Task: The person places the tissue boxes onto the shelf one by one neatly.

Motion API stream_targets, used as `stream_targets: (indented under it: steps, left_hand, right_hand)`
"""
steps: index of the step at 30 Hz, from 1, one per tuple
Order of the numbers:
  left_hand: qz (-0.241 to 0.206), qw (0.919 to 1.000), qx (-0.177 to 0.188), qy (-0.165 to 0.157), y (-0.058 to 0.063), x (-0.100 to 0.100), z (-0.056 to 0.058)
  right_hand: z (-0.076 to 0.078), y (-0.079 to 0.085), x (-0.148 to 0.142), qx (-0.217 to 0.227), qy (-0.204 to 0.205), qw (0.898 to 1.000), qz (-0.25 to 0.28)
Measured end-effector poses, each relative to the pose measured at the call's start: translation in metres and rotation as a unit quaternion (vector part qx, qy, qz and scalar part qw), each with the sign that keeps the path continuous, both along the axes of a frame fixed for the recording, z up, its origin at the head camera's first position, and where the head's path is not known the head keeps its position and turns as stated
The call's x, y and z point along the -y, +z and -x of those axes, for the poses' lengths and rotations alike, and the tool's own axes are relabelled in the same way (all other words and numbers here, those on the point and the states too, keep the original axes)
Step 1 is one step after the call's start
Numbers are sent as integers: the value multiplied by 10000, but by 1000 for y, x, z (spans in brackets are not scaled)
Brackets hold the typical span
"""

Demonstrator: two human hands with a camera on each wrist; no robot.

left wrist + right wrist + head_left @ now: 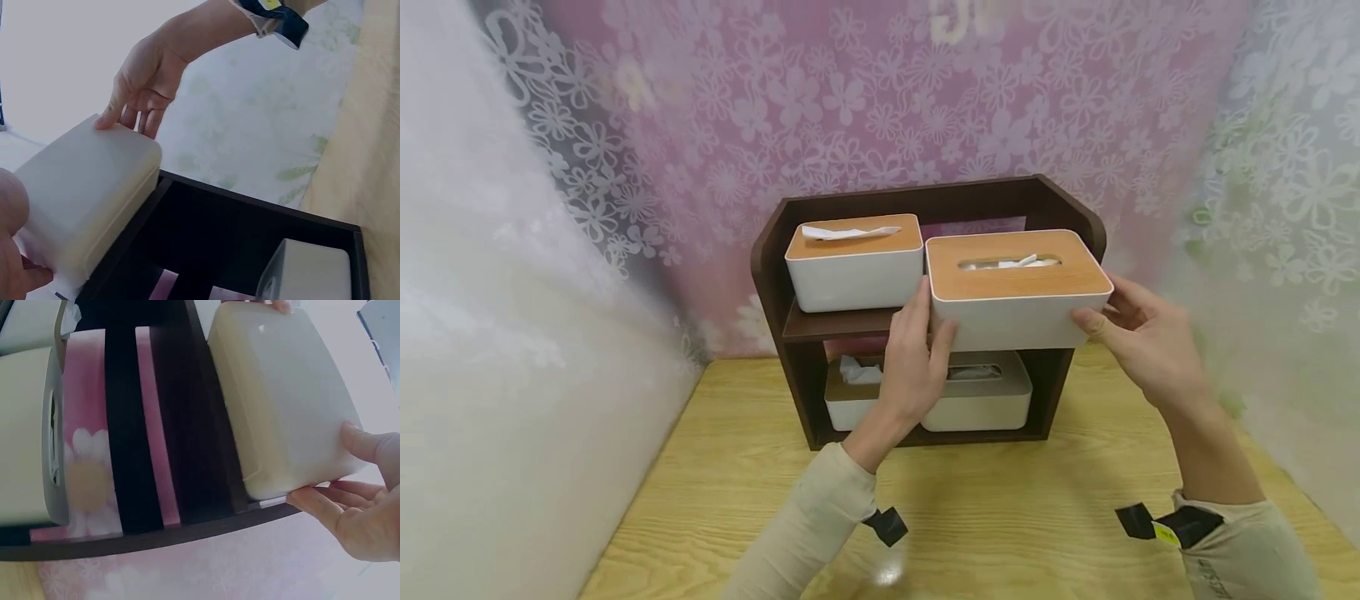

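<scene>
Between both hands is a white tissue box with a wood-toned lid and a tissue in its oval slot. My left hand grips its left end, thumb on the front. At the right end my right hand holds it, thumb on the front face and fingers round the side. The box is at the upper right of a dark brown two-tier shelf, partly in front of it. From the right wrist view, the box's underside shows beside the shelf's upper edge.
A similar tissue box stands at the left on the upper tier. Two more, a left one and a right one, are below, partly hidden by my left arm. The shelf stands on a wooden table against a flowered backdrop.
</scene>
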State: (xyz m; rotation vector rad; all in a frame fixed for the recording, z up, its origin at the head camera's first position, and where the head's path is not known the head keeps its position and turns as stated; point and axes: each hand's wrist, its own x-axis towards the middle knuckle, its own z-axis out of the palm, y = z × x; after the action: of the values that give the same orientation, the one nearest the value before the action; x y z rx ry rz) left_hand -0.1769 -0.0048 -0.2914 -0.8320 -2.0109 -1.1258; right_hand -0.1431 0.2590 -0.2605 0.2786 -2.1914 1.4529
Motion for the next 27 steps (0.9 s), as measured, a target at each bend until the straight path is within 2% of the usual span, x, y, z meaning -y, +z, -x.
stream_targets:
  steps: [2, 6, 9, 12, 20, 27]
  left_hand:
    - [108, 9997, 232, -11, 5, 0, 2]
    - [380, 9978, 533, -52, 12, 1, 6]
    - [505, 9964, 671, -86, 13, 1, 8]
    - [535, 9962, 690, 21, 12, 1, 9]
    - [442, 9979, 294, 378, 8, 1, 14]
    - [458, 9938, -433, 912, 7, 0, 23]
  right_hand:
    - [5, -1, 0, -122, -159, 9997, 105]
    - [13, -4, 3, -559, -740, 9954, 243]
    - [18, -7, 6, -844, -1047, 9902, 388]
    - [21, -9, 9, -999, -1191, 9865, 521]
    - [31, -16, 18, -1434, -1370, 9769, 800]
    - [41, -19, 24, -1787, -1754, 9666, 540]
